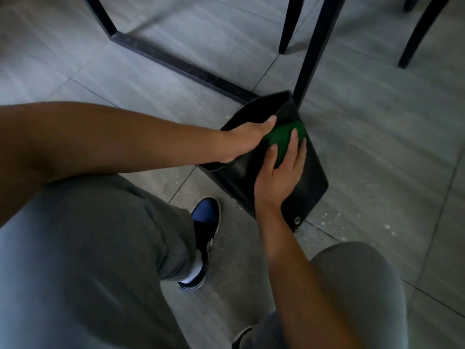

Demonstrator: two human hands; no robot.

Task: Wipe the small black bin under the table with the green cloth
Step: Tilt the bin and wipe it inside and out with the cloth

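Observation:
The small black bin (309, 177) is tipped over on the grey tiled floor, its open mouth facing up and to the left. My left hand (245, 141) grips the rim of the mouth, thumb on the outside and fingers hidden inside. My right hand (281, 172) lies on the bin's upper side wall with its fingers spread, pressing the bunched green cloth (283, 138) against the wall near the rim. Part of the cloth is hidden under my fingers.
A black metal table frame (176, 62) runs along the floor behind the bin, and its upright leg (314, 49) stands right at the bin's far corner. Chair legs (289, 23) stand beyond. My bent knees and blue shoe (203, 222) fill the foreground.

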